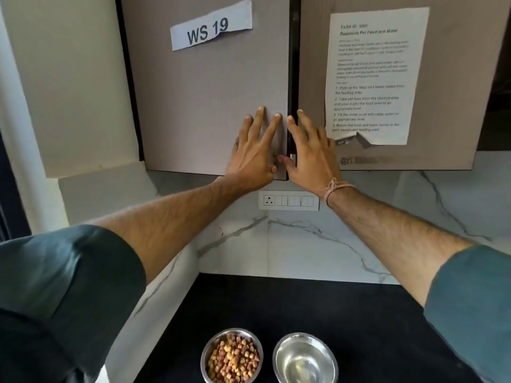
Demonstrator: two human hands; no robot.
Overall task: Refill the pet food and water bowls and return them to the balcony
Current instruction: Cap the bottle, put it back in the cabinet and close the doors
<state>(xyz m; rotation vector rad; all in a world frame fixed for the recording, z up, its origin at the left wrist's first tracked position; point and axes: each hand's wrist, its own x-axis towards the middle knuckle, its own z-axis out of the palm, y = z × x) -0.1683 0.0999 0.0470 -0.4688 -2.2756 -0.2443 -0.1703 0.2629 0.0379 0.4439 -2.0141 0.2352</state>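
Two steel bowls stand side by side on the black counter near the bottom of the view. The left bowl (231, 355) holds brown and reddish kibble. The right bowl (305, 357) looks to hold only a little clear water, though I cannot tell for sure. Both arms reach up to the wall cabinet above. My left hand (255, 150) lies flat, fingers spread, on the left cabinet door (204, 100) near its lower right corner. My right hand (311, 153) presses flat on the right door (448, 78) beside the dark gap between them. Neither hand holds anything.
A "WS 19" label (211, 26) and a printed task sheet (373, 76) are taped to the doors. A white socket and switch plate (288, 200) sits on the marble backsplash below the cabinet. The black counter (359, 313) ends at a marble wall on the left.
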